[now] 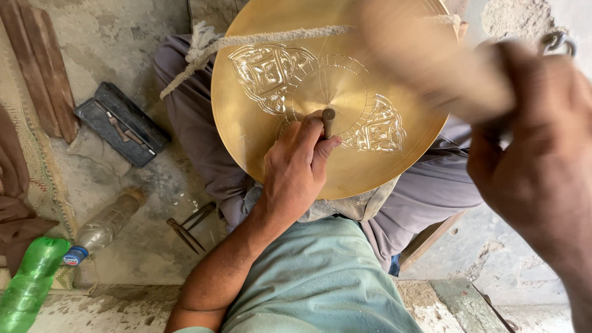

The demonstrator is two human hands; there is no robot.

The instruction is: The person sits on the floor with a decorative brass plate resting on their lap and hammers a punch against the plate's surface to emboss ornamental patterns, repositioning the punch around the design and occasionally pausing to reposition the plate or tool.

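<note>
the round golden brass plate with engraved floral panels (pixel 345 92) rests tilted across the seated person's lap, a pale twisted cord (pixel 259 40) lying over its upper part. the left hand (pixel 296 172) is closed around a short dark metal chisel (pixel 327 121), tip set on the plate near its centre, between two finished panels. the right hand (pixel 542 154) is clenched on a blurred wooden-handled hammer (pixel 431 68), raised above the plate's right side. the step in hand appears to be chasing the pattern; the next blow calls for a square hit on the chisel head, clear of the fingers. the plate's lower rim lies just under the left wrist. open room lies left, where a dark flat tool tray (pixel 120 123), a clear plastic bottle (pixel 102 225) and a green plastic bottle (pixel 28 283) sit well apart on the concrete floor (pixel 123 37).
</note>
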